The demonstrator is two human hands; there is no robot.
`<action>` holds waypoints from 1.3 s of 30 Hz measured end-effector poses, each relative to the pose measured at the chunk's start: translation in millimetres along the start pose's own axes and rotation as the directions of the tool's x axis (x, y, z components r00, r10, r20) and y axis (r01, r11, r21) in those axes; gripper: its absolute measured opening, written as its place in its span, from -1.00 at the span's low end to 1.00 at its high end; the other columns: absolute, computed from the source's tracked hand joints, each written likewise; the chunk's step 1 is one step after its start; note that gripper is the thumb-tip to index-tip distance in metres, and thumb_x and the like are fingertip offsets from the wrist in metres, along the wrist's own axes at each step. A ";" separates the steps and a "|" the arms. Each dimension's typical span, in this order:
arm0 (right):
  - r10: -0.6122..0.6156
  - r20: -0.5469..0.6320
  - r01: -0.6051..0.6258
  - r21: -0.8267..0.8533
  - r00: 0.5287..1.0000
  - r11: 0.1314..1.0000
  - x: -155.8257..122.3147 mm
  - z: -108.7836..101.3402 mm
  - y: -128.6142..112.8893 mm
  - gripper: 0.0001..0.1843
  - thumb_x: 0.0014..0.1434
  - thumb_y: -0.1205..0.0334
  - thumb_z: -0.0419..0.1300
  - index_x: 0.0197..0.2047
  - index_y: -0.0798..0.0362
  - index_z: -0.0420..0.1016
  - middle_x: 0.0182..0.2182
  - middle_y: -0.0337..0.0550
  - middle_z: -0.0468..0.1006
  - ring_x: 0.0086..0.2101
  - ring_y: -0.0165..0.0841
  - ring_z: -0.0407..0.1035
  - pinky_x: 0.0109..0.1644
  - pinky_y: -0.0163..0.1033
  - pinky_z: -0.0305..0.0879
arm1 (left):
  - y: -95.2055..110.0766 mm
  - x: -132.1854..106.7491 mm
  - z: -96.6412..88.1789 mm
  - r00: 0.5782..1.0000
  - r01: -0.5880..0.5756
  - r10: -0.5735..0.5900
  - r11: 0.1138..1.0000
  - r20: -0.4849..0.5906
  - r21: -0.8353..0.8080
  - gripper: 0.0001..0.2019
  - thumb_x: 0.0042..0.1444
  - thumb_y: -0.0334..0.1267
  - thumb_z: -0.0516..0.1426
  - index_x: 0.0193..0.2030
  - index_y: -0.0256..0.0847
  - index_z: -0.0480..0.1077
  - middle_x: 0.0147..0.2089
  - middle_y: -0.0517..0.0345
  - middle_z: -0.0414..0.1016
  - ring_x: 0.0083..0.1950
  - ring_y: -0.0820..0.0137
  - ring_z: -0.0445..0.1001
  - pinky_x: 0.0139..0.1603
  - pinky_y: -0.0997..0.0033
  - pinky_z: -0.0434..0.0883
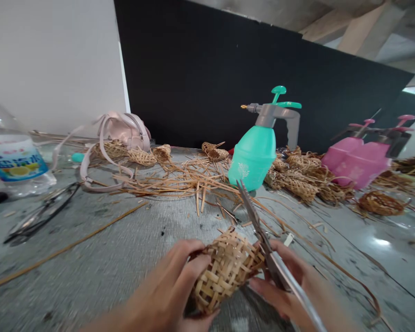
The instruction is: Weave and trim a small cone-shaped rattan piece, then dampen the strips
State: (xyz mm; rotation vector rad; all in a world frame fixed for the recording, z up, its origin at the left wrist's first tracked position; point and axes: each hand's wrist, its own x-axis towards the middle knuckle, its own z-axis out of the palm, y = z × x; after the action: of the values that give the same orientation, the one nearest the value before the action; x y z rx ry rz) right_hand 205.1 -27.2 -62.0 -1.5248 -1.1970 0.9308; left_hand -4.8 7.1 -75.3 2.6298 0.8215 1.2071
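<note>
A small woven bamboo basket (224, 269) lies low in the middle of the view, just above the grey table (124, 249). My left hand (169, 290) wraps its left side with curled fingers. My right hand (293, 288) is closed round metal scissors (263, 235). Their blades point up and away, beside the basket's right edge, and the fingers of this hand also touch the basket.
A teal spray bottle (256, 152) stands behind the basket among loose bamboo strips (180, 182) and other small woven pieces (299, 184). Pink sprayers (359, 159) sit at the right, a pink bag (124, 131) and a water bottle (15, 159) at the left, dark glasses (38, 216) near them.
</note>
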 end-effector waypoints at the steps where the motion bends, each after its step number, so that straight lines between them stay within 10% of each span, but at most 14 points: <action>1: 0.000 0.003 0.000 0.019 1.000 1.000 1.3 1.8 4.2 -0.58 -0.27 0.07 0.39 -0.32 -0.06 0.39 -0.68 -0.40 0.25 -0.73 -0.56 0.06 -0.71 -0.45 -0.01 | 0.3 0.2 -0.7 1.000 -0.005 0.005 1.000 0.000 0.005 -0.54 -0.08 -0.38 0.16 -0.01 -0.17 0.16 -0.05 -0.02 0.37 -0.05 0.25 0.44 -0.11 0.33 0.50; 11: -0.043 0.150 0.018 0.165 0.988 0.986 0.8 9.9 13.4 -0.69 -0.08 0.23 0.26 -0.26 -0.04 0.25 -0.51 -0.36 0.38 -0.48 -0.46 0.29 -0.45 -0.41 0.21 | 0.5 2.9 0.7 0.998 -0.056 0.056 0.998 -0.030 0.026 -0.59 -0.03 -0.34 0.18 -0.02 -0.23 0.19 -0.09 -0.04 0.41 -0.09 0.27 0.47 -0.15 0.36 0.51; 16: 0.152 0.204 -0.170 0.072 0.967 0.983 -0.9 10.2 10.1 -0.67 -0.09 0.20 0.16 -0.19 0.04 0.28 -0.65 -0.45 0.24 -0.67 -0.54 0.05 -0.61 -0.41 0.03 | -0.1 3.5 3.7 0.997 -0.072 0.072 0.997 -0.011 0.017 -0.56 -0.05 -0.33 0.21 -0.02 -0.27 0.18 -0.10 -0.04 0.41 -0.10 0.27 0.47 -0.14 0.36 0.52; 33: 0.137 0.264 -0.177 0.131 0.955 0.975 0.1 8.4 3.7 -0.71 -0.12 0.21 0.15 -0.25 0.00 0.26 -0.61 -0.41 0.29 -0.59 -0.47 0.14 -0.50 -0.37 0.11 | 1.4 3.4 3.0 0.997 -0.077 0.077 0.997 -0.006 0.005 -0.45 -0.21 -0.39 0.26 -0.03 -0.24 0.17 -0.15 0.03 0.41 -0.16 0.30 0.46 -0.18 0.38 0.51; 39: 0.111 0.269 -0.168 0.200 0.957 0.965 2.3 8.9 8.4 -0.71 -0.14 0.26 0.18 -0.28 0.02 0.25 -0.64 -0.43 0.31 -0.64 -0.51 0.17 -0.54 -0.39 0.12 | 3.0 2.7 -2.3 0.994 -0.100 0.102 0.993 -0.025 0.062 -0.62 0.01 -0.35 0.15 -0.01 -0.25 0.18 -0.11 -0.03 0.41 -0.10 0.30 0.45 -0.16 0.38 0.51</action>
State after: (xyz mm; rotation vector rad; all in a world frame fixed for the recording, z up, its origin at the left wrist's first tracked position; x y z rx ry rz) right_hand 199.4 -23.6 -72.4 -1.3520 -1.1291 1.3441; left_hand -3.8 5.8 -71.0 2.7397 0.7492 1.2661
